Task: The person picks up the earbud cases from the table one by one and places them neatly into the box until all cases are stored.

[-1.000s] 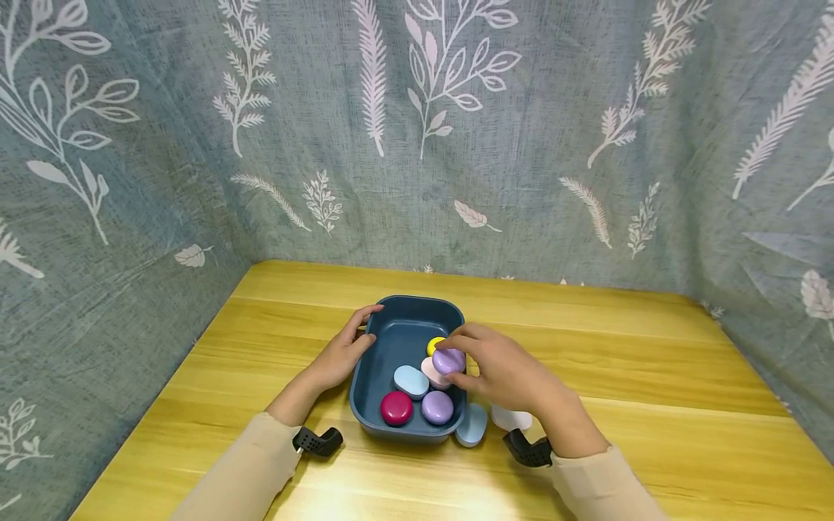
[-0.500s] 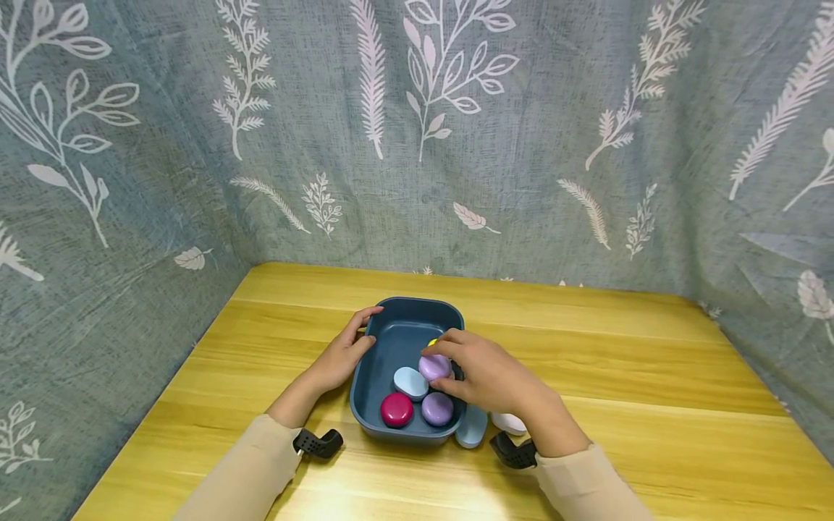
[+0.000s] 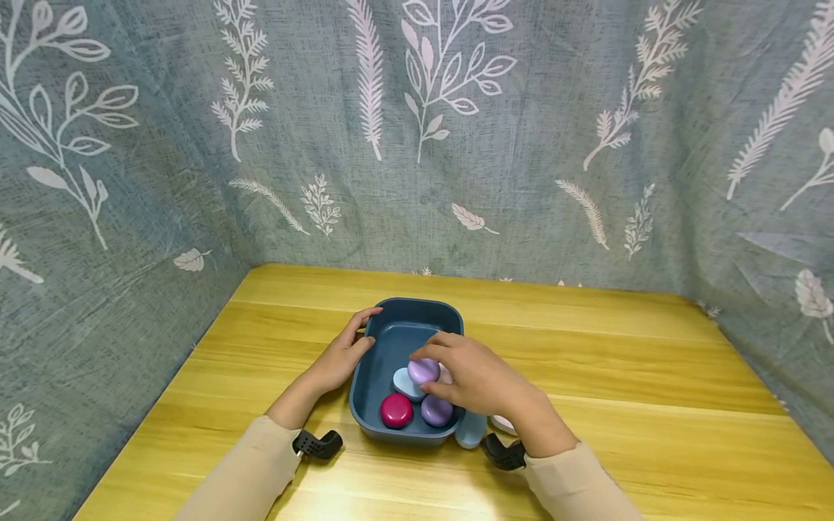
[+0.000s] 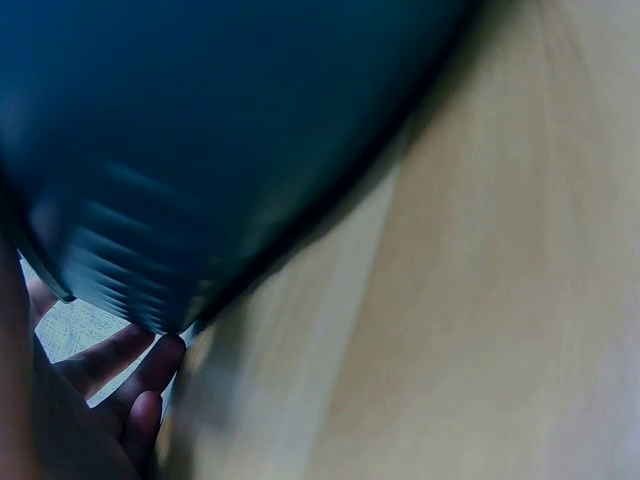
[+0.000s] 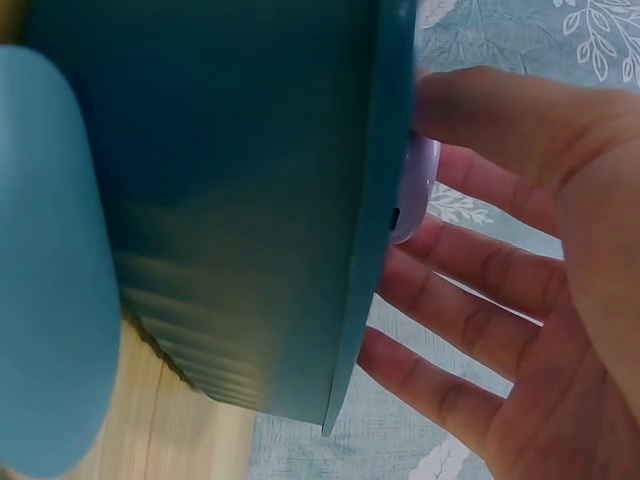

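A dark blue rectangular bin [image 3: 404,435] stands on the table. My left hand [image 3: 339,354] holds its left side, with thumb and a fingertip at the rim. In the left wrist view, fingers [image 4: 160,365] touch its outer wall. Over the bin, my right hand [image 3: 472,373] pinches a glossy round lilac case [image 3: 423,370] between thumb and fingers. Directly beneath is a pale blue oval case [image 3: 405,385], partly covered. A crimson round case [image 3: 396,410] and a second lilac one [image 3: 437,410] lie at the bin's near end. A pale pink piece [image 3: 446,375] is mostly hidden by my right hand.
A blue oval case [image 3: 470,431] lies against the bin's near right corner, on the wooden table [image 3: 619,362]. Beside it, a white piece [image 3: 503,424] shows partly behind my right wrist. A leaf-patterned curtain [image 3: 391,217] surrounds the table at the back and sides.
My right hand has moved left across the bin with the lilac case, from above the pink piece to above the pale blue oval. The yellow piece is now hidden. My left hand stays put.
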Available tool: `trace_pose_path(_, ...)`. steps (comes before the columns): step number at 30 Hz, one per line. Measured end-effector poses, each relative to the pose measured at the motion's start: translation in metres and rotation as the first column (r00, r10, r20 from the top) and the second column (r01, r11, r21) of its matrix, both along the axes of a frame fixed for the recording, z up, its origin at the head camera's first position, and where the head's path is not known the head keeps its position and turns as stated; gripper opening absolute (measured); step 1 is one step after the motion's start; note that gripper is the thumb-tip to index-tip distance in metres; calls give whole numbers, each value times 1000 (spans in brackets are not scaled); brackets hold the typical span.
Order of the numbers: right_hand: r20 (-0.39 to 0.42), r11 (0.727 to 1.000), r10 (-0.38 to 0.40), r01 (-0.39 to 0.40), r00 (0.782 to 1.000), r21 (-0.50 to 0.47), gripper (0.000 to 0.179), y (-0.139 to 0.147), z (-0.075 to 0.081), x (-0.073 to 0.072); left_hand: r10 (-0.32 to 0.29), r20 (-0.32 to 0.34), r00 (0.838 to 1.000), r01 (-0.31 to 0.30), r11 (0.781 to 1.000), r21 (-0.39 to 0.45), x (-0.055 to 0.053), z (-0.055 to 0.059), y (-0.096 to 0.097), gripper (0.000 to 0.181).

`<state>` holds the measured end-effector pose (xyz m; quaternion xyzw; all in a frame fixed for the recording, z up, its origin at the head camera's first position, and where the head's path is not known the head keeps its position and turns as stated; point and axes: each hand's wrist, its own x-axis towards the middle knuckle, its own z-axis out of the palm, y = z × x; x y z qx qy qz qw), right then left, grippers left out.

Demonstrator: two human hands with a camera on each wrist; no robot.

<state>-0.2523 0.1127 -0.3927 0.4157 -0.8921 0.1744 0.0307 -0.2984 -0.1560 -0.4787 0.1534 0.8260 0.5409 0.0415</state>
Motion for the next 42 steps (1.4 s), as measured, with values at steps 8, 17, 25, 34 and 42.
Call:
trace_pose_path(8, 21, 1000, -6, 6, 1000, 7, 36, -6, -1, 2, 6, 7, 1000, -6, 1000, -1, 1, 1, 1, 48)
trace_pose_path(17, 34, 999, -19, 18, 999, 38, 39, -15, -3, 4, -2, 6, 1000, 2, 1000, -14, 2, 0, -1, 48)
trace_pose_path(25, 19, 998, -14, 13, 1000, 57, 40, -22, -5, 5, -26, 24, 999, 26, 1000, -9, 1, 1, -2, 48)
trace_pose_path(34, 17, 998, 11, -12, 1000, 60, 36, -28, -6, 8, -22, 10, 1000, 22, 1000, -8, 1, 0, -2, 48)
trace_pose_path(42, 9, 998, 12, -13, 1000, 54, 35, -31, -9, 8, -13, -7, 1000, 13, 1000, -9, 2, 0, -2, 48)
